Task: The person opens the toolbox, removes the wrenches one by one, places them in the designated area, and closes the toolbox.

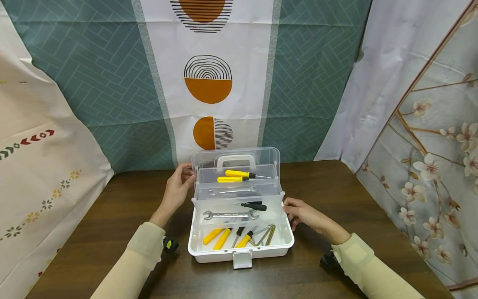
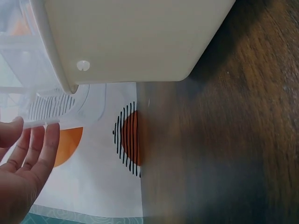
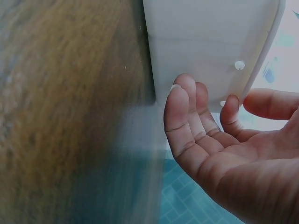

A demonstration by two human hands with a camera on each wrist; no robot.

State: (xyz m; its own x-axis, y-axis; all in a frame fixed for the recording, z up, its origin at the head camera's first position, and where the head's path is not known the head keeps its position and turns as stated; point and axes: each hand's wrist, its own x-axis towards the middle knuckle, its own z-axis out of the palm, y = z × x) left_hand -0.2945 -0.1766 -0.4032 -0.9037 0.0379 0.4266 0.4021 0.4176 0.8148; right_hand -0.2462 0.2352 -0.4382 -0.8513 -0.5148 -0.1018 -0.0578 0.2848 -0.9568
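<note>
A white toolbox stands with its clear lid raised. My left hand holds the lid's left edge between thumb and fingers, as the left wrist view shows. At the right side wall, my right hand pinches the rim with thumb and forefinger; its other fingers lie along the wall. Yellow-handled screwdrivers and a wrench lie in the upper tray. Below are a larger wrench and black screwdrivers. Yellow-handled tools and hex keys fill the bottom.
The toolbox rests on a dark wooden table. A patterned cloth hangs behind the table's far edge. Further cloths hang at the left and right. The clear latch hangs at the toolbox's front.
</note>
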